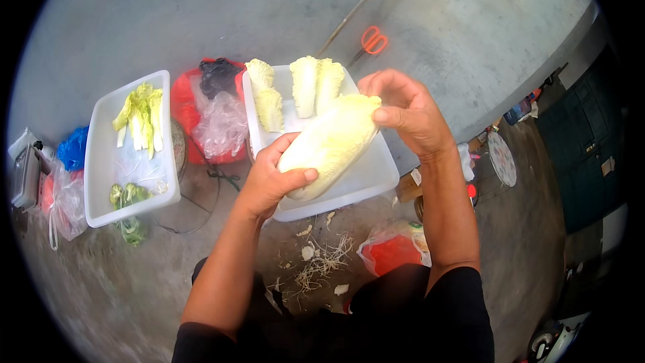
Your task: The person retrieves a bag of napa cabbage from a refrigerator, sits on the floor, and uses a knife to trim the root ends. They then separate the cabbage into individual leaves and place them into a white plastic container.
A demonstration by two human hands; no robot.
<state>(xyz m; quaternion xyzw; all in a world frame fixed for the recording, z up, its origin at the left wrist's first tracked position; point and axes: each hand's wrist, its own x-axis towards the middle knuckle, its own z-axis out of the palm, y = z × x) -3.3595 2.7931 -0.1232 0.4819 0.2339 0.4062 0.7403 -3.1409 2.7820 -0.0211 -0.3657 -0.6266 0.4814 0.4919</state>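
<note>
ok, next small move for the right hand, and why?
Probably pinch an outer leaf edge and ease it loose. The left hand supports the oblong pale-yellow napa cabbage, the right hand is at its upper end, thumb by the leaf edge, and loose pale-yellow crinkled leaves already lie in the white rectangular plastic tray below.

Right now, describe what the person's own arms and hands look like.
The left hand and right hand are both ungloved, with no watch or bracelet showing. The forearms are bare up to plain, short black sleeves. Part of the left hand is hidden, so a ring there cannot be ruled out.
</note>
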